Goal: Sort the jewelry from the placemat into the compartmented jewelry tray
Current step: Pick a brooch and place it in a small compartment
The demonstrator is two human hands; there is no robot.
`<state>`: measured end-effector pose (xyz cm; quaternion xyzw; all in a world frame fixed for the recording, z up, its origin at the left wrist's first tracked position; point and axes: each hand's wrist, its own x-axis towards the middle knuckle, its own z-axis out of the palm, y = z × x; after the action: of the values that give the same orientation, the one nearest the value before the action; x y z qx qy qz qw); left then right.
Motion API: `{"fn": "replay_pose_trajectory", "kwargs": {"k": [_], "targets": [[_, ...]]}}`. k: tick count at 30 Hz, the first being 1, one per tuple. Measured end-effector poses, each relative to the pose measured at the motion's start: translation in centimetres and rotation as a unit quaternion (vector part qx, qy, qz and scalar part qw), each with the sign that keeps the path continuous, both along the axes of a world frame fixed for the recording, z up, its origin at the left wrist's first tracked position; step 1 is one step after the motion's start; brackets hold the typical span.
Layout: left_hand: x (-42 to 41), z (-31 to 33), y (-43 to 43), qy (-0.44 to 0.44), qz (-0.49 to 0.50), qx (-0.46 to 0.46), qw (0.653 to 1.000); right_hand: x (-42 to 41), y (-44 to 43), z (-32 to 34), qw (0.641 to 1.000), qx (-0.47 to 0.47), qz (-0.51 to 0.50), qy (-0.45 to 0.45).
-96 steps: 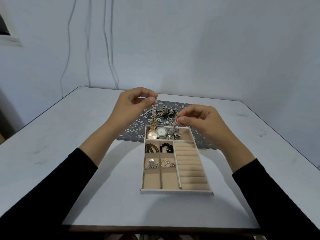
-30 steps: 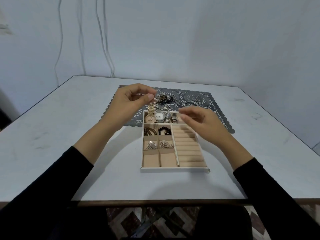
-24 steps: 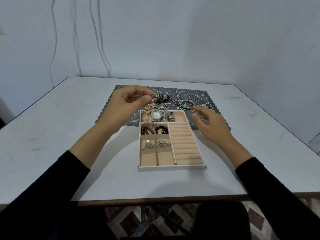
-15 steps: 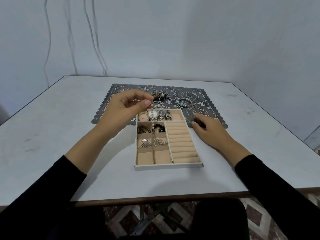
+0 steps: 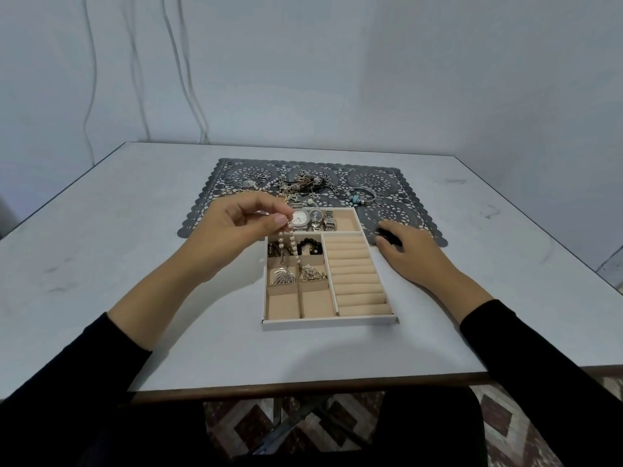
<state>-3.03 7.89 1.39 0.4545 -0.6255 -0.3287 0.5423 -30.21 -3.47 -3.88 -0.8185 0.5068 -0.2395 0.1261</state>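
1. The sorting is looking roughly half done. In the jewelry tray (image 5: pixel 329 324), three watches (image 5: pixel 312 219) are lying in the long far compartment. Dark bead bracelets (image 5: pixel 310 246) are filling the two small compartments below, and a fan-shaped silver piece (image 5: pixel 285 276) and a sparkly cluster (image 5: pixel 312 273) are sitting in the next pair.
2. The two nearest small compartments (image 5: pixel 283 305) and the ring rolls (image 5: pixel 354 274) are holding nothing.
3. On the placemat (image 5: pixel 404 214), loose rings (image 5: pixel 236 183), a tangled heap of chains (image 5: pixel 308 182) and a bangle with a turquoise bead (image 5: pixel 362 196) are waiting.
4. The left hand (image 5: pixel 232 234) is pinching a pearl strand (image 5: pixel 292 246) between thumb and forefinger, with the other fingers curling in.
5. The strand of small, pale, evenly sized pearls is hanging straight down over the tray's small left compartments.
6. The right hand (image 5: pixel 414 256) is resting palm-down just right of the tray, fingers relaxed, their tips lying at the placemat's near edge.
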Motion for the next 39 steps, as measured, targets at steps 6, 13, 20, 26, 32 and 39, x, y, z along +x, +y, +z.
{"fn": "replay_pose_trajectory", "kwargs": {"k": [6, 13, 20, 26, 32, 39], "targets": [[0.4, 0.5, 0.3, 0.059, -0.014, -0.029, 0.998, -0.1, -0.1, -0.2, 1.000, -0.003, 0.002, -0.003], [0.7, 0.6, 0.0, 0.083, -0.027, -0.032, 0.996, -0.1, -0.2, -0.2, 1.000, 0.004, -0.005, 0.002], [0.7, 0.1, 0.0, 0.076, -0.026, -0.022, 0.997, 0.0, -0.1, 0.0, 1.000, -0.004, -0.002, 0.014], [1.3, -0.9, 0.3, 0.052, -0.031, -0.004, 0.998, 0.1, 0.3, 0.2, 1.000, -0.002, 0.003, 0.003], [1.1, -1.7, 0.3, 0.047, -0.036, 0.008, 0.998, 0.0, 0.3, 0.2, 1.000, -0.004, 0.001, 0.002], [0.5, -2.4, 0.4, 0.007, -0.048, 0.026, 0.998, 0.0, 0.3, 0.3, 1.000, 0.000, 0.002, 0.001]]}}
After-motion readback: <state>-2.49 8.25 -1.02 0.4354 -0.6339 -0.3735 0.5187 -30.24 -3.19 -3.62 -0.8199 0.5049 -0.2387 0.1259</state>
